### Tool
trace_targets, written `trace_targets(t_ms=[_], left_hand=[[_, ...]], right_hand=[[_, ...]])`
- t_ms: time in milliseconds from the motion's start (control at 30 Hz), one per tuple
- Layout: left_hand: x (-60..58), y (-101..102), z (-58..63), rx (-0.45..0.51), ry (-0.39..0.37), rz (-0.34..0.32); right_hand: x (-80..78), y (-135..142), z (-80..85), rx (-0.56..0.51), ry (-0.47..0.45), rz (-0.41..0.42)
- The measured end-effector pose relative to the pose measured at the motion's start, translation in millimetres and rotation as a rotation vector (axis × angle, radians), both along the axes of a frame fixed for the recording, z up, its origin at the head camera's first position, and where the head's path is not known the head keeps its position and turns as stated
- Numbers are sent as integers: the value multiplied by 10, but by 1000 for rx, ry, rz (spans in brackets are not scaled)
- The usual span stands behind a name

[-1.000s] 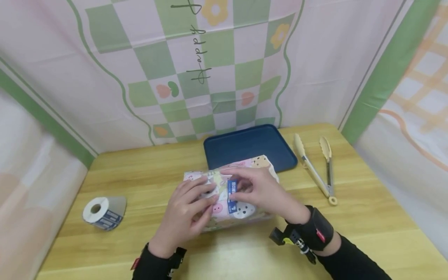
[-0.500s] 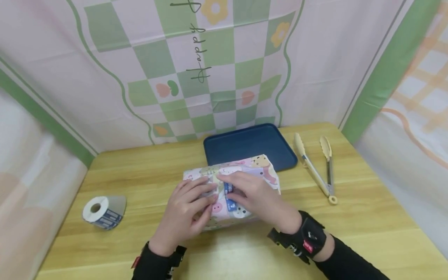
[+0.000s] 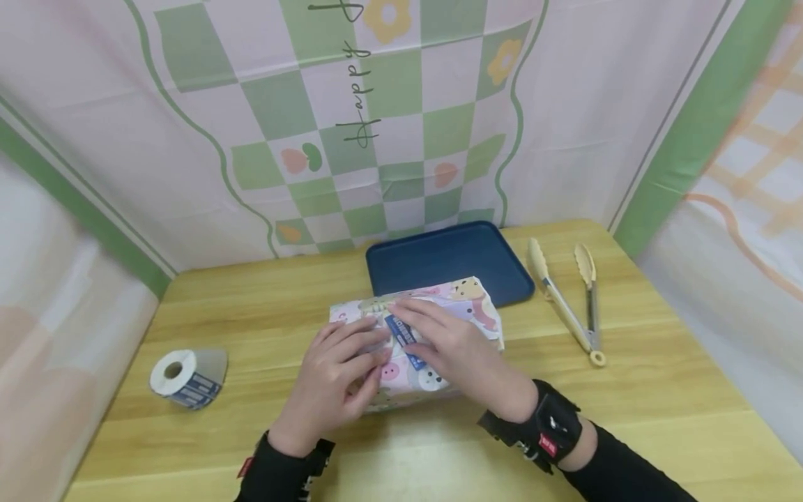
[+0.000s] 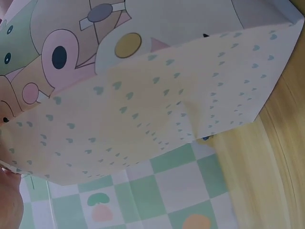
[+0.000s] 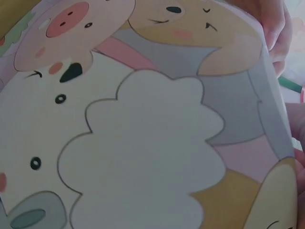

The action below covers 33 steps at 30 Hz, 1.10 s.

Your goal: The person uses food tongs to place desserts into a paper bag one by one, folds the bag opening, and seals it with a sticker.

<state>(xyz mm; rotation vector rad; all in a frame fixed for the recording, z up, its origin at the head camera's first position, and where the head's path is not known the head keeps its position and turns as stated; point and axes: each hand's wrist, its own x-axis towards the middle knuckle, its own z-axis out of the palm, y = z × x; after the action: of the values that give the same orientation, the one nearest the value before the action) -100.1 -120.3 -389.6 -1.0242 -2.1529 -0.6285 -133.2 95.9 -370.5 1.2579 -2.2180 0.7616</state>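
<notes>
A box-shaped package in pastel wrapping paper printed with cartoon animals (image 3: 479,310) lies on the table in front of me. My left hand (image 3: 335,373) rests on its left part, fingers spread over the paper. Over the middle of the top, my right hand (image 3: 464,352) pinches a small blue label sticker (image 3: 401,337), which sits slanted close over the paper by the left fingertips. In the left wrist view a pale side of the package (image 4: 128,119) with small hearts shows. The right wrist view is mostly filled by the animal-printed paper (image 5: 147,138); finger parts appear at its right edge.
A roll of blue-and-white labels (image 3: 188,380) stands at the left of the wooden table (image 3: 263,293). Behind the package is a dark blue tray (image 3: 439,261), partly overlapped by it. Spread tongs with cream tips (image 3: 567,317) lie at the right. A patterned curtain (image 3: 389,139) hangs behind.
My right hand has moved a little left toward the left hand. The blue label, upright before, has shifted left with it and now slants. My left hand and the package stay in place.
</notes>
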Motion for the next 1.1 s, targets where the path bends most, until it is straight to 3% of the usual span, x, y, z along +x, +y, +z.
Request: trace_targets(t_ms=[233,433,567,700,900,1100], left_hand=[[3,-2,-9,2,1,2],[5,-10,-7,-13,-2,7],[10,-20,-12,-32,-24,11],[13,-23,-18,-23,-44,10],[16,-3,-12,20,-13,19],[15,27,-22,25,-13,54]], right_hand=[[26,-6,-30,6,53,-27],[76,-3,-64,170,251,-167],[55,33,-84,252,299,-231],[42,68,-95,317,284,-219],[95,123,-115,512,236,-191],[211,208,-187,567,202,-177]])
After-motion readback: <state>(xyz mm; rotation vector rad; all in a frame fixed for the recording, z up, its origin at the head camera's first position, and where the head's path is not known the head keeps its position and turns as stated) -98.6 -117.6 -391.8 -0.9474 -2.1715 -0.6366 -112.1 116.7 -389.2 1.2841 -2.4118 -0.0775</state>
